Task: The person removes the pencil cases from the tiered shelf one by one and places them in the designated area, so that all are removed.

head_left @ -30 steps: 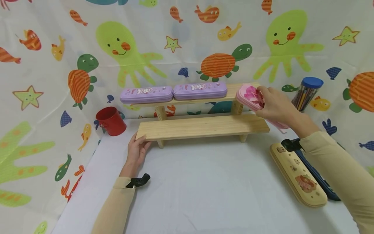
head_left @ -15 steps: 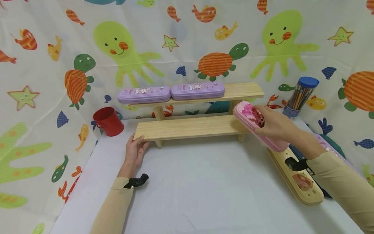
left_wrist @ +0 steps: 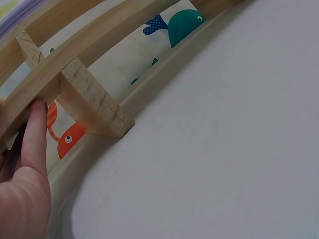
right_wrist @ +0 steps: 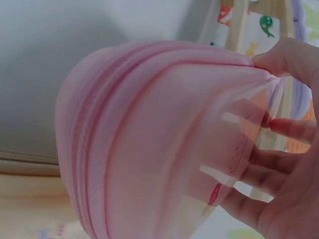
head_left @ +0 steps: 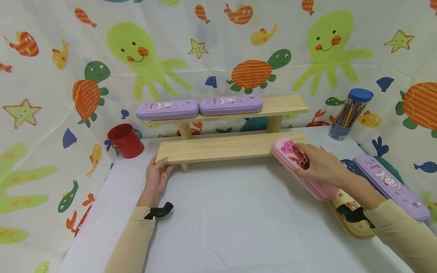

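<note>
My right hand [head_left: 322, 165] grips a pink pencil case [head_left: 290, 151] across its width, thumb on one side and fingers on the other. The case slants, its far end overlapping the right end of the lower board in the head view. Its rounded pink end [right_wrist: 134, 129] fills much of the right wrist view. My left hand [head_left: 157, 178] holds the front left corner of a two-tier wooden shelf [head_left: 218, 147]. One finger [left_wrist: 35, 134] presses up under the board, beside a shelf leg [left_wrist: 94, 99]. Two purple pencil cases [head_left: 167, 109] lie end to end on the upper board.
A red bucket [head_left: 126, 141] stands left of the shelf. At the right lie a yellow pencil case [head_left: 351, 223], partly hidden by my right arm, a dark blue case [head_left: 353, 167] and another purple case [head_left: 392, 185]. Behind them stands a blue-lidded pencil jar [head_left: 349, 113].
My right hand has brought the pink pencil case down and toward me, from upper-board height to beside the lower board's right end. My left hand keeps its hold on the shelf.
</note>
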A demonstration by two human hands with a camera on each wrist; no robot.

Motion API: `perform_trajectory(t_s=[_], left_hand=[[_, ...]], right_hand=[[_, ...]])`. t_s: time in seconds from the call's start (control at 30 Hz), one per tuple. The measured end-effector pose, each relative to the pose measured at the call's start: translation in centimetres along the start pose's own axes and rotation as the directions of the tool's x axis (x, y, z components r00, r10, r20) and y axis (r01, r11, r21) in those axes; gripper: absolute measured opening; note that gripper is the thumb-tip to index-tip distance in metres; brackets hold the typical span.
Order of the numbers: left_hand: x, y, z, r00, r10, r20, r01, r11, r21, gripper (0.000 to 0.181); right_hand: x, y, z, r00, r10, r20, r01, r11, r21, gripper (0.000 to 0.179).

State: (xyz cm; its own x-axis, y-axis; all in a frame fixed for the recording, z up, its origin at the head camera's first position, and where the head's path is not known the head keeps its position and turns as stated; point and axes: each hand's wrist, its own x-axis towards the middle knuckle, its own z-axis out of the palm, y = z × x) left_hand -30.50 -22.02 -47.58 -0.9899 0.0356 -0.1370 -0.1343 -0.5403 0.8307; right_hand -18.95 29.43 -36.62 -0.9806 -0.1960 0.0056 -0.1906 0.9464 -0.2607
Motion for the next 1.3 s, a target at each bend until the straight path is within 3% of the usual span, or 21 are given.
perform_trajectory(t_s=[0.33, 0.53, 0.7, 0.87, 1.3], left_hand=[[0.0, -0.1, 0.0, 1.000, 0.004, -0.008, -0.004, 1.000, 0.018, 0.067], [-0.1, 0.0, 0.0, 1.000, 0.000, -0.004, 0.000, 1.000, 0.018, 0.068], [-0.1, 0.0, 0.1, 1.000, -0.003, -0.011, 0.003, 1.000, 0.008, 0.068], [0.0, 0.1, 0.2, 1.000, 0.000, -0.012, 0.000, 1.000, 0.008, 0.067], [-0.1, 0.1, 0.4, 1.000, -0.003, -0.019, 0.003, 1.000, -0.003, 0.065]], right_hand=[[-1.9, -0.7, 1.3, 1.000, -0.003, -0.006, 0.004, 0.999, 0.046, 0.088], [-2.9, -0.6, 2.7, 0.999, 0.029, 0.032, -0.031, 0.997, 0.064, 0.088], [-3.4, -0.6, 4.2, 0.987, 0.128, 0.092, -0.132, 0.991, 0.037, 0.090], [-4.2, -0.8, 4.8, 0.971, 0.218, 0.102, -0.216, 0.976, -0.024, 0.089], [-5.4, -0.8, 5.0, 0.970, 0.222, 0.095, -0.208, 0.969, -0.136, 0.088]])
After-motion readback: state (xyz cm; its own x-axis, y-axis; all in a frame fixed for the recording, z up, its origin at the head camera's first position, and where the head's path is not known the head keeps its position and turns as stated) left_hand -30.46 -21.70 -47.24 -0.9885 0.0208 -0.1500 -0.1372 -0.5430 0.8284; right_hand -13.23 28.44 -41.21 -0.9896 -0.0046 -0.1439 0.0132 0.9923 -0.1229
